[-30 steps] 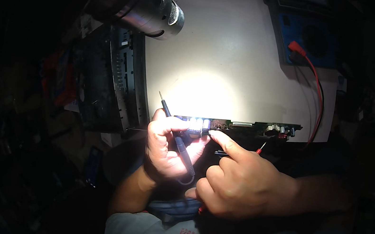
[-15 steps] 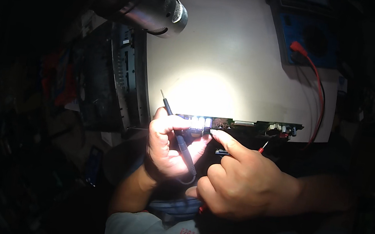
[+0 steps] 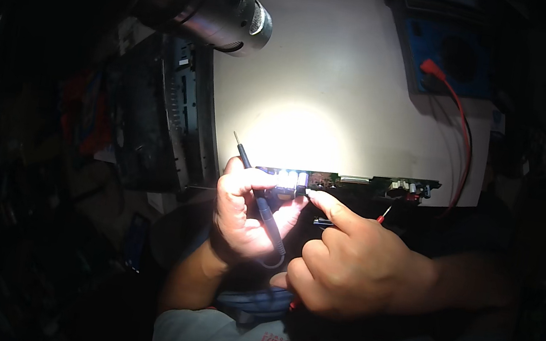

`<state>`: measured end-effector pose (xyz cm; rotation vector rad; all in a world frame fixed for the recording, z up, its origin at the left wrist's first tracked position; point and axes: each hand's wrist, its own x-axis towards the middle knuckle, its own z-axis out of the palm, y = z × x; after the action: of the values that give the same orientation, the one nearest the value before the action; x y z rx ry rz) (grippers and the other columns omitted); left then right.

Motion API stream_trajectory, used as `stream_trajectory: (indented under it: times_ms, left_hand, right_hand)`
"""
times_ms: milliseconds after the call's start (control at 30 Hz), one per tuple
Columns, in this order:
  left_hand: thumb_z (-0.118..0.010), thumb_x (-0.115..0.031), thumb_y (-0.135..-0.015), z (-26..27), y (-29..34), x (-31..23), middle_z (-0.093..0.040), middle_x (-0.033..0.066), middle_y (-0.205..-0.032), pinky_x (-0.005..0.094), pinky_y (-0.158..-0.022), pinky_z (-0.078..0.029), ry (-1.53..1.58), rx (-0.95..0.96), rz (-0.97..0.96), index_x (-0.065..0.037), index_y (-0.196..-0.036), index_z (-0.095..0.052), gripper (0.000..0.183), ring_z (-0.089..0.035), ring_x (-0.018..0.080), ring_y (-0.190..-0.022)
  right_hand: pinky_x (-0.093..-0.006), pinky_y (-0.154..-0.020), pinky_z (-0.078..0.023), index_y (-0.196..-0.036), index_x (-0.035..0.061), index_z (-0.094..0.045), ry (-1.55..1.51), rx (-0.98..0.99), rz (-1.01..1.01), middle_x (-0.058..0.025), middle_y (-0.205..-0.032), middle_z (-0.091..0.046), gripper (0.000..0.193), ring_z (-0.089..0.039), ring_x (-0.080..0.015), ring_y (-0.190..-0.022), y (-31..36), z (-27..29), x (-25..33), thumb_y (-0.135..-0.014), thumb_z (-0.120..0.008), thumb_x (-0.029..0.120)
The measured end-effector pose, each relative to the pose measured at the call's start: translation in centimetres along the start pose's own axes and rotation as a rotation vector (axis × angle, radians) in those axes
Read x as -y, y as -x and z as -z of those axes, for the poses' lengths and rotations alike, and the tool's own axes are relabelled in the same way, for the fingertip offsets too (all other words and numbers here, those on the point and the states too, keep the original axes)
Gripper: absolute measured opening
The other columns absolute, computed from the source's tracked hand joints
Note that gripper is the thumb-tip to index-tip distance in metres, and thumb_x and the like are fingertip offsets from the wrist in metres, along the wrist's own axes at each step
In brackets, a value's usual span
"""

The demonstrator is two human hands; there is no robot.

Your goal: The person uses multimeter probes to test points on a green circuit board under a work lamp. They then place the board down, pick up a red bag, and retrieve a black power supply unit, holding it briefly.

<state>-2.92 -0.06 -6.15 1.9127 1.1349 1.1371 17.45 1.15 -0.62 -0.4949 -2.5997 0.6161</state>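
1. Gripping a black test probe (image 3: pixel 260 205), the left hand (image 3: pixel 244 217) is closing its fingers around the shaft, with the metal tip pointing up and away past the thumb, clear of the board.
2. Pressing down with an outstretched index finger, the right hand (image 3: pixel 350 265) is touching the near end of the narrow green circuit board (image 3: pixel 355 182); its other fingers are curling shut, and whether they are clamping a second probe I cannot tell, though a thin red-tipped lead (image 3: pixel 384 215) is showing just beyond the knuckles.
3. Lying along the near edge of the pale work surface (image 3: pixel 342 75), the board is sitting between both hands and a bright pool of light, its left end glaring white.
4. Comparing with a second ago, both hands and the board are staying almost exactly where they were; only the metal lamp head (image 3: pixel 228 14) at the upper left is appearing slightly shifted, probably from a small head movement.
5. Judging from that stillness, the person is holding a steady position on the board rather than moving along it.
6. Trailing from a blue device (image 3: pixel 443 55) at the far right, a red cable (image 3: pixel 462 138) is curving down toward the board's right end.
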Motion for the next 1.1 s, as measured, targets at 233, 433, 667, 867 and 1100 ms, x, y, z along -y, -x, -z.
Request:
stream_trajectory:
  times_ms: [233,433,667,867,1100]
  left_hand:
    - [-0.080,0.009,-0.079,-0.1,-0.3,-0.2,-0.054,0.0166,-0.108,0.0299,-0.077,-0.055,0.005,-0.006,-0.002,-0.001,-0.121,-0.041,0.058,-0.067,0.0227,-0.094]
    - [-0.080,0.009,-0.079,-0.3,-0.3,-0.2,-0.054,0.0166,-0.108,0.0302,-0.078,-0.055,0.033,-0.009,-0.005,0.000,-0.122,-0.041,0.059,-0.067,0.0226,-0.095]
    - [-0.080,0.008,-0.079,-0.2,0.1,-0.1,-0.054,0.0168,-0.108,0.0291,-0.074,-0.056,0.040,0.013,0.002,0.001,-0.124,-0.042,0.059,-0.067,0.0218,-0.091]
    - [-0.084,0.004,-0.078,0.0,-0.5,-0.5,-0.054,0.0124,-0.104,0.0274,-0.072,-0.056,0.100,0.011,0.132,0.005,-0.120,-0.049,0.055,-0.066,0.0179,-0.088]
    - [-0.086,0.003,-0.077,0.1,-1.2,-1.6,-0.062,0.0093,-0.100,0.0240,-0.074,-0.055,0.182,-0.024,0.342,0.004,-0.120,-0.053,0.054,-0.066,0.0118,-0.085]
  right_hand:
    - [-0.0556,-0.100,-0.054,-0.056,0.0088,-0.045,0.010,0.007,0.018,-0.0015,-0.051,-0.034,0.050,-0.043,-0.0152,-0.042,0.2,-0.3,-0.1,-0.093,-0.068,0.032]
    - [-0.0555,-0.099,-0.054,-0.056,0.0089,-0.045,0.013,-0.007,0.015,-0.0013,-0.051,-0.034,0.050,-0.043,-0.0155,-0.042,0.0,-0.4,-0.3,-0.093,-0.068,0.033]
    - [-0.0548,-0.099,-0.054,-0.056,0.0092,-0.045,-0.002,-0.007,0.012,-0.0009,-0.051,-0.034,0.050,-0.044,-0.0152,-0.044,0.1,-0.1,0.0,-0.093,-0.069,0.034]
    - [-0.0340,-0.055,-0.047,-0.058,0.0109,-0.043,0.049,-0.035,-0.031,-0.0009,-0.054,-0.034,0.050,-0.041,-0.0146,-0.046,1.2,2.6,-0.2,-0.091,-0.072,0.034]
    - [-0.0366,-0.051,-0.043,-0.083,0.0040,-0.060,0.227,-0.067,-0.421,-0.0071,-0.076,-0.054,0.030,-0.057,-0.0226,-0.059,2.9,5.4,-2.7,-0.086,-0.078,0.028]
